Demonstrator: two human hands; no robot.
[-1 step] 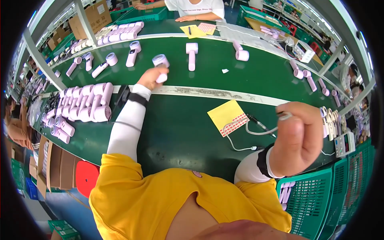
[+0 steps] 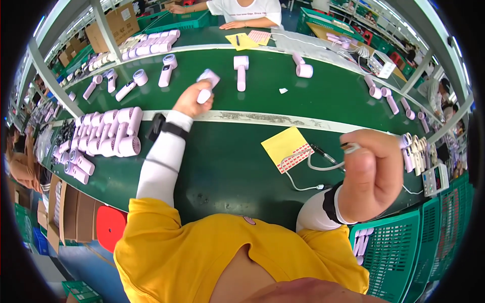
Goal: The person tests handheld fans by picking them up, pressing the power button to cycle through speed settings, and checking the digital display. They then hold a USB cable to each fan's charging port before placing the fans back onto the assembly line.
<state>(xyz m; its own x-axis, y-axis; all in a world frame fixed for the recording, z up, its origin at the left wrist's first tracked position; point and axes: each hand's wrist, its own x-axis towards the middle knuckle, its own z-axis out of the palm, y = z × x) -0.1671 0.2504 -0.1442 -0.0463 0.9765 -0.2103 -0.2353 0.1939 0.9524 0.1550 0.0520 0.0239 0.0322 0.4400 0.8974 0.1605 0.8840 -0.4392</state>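
My left hand (image 2: 190,102) is closed around a pale purple handheld fan (image 2: 208,77) above the near side of the green conveyor belt (image 2: 262,98). Its round head points away from me, and the fingers hide part of the handle. At the right, my right hand (image 2: 373,171) is raised over the bench with thumb and fingers pinching one end of a white cable (image 2: 318,167). The cable's other end, a small white plug (image 2: 320,187), lies on the bench. Beneath the cable are a yellow sheet with a red-patterned strip (image 2: 277,143) and a pen (image 2: 323,153).
More fans, such as one upright fan (image 2: 241,76) and a tipped one (image 2: 303,70), lie spaced along the belt. Stacked fans (image 2: 108,134) fill the bench's left. A small meter box (image 2: 435,180) and green crate (image 2: 411,237) stand right. Across the belt sits another person (image 2: 250,12).
The fan in my left hand has turned slightly, its head tipping to the right. My right hand has shifted a little left, still pinching the cable.
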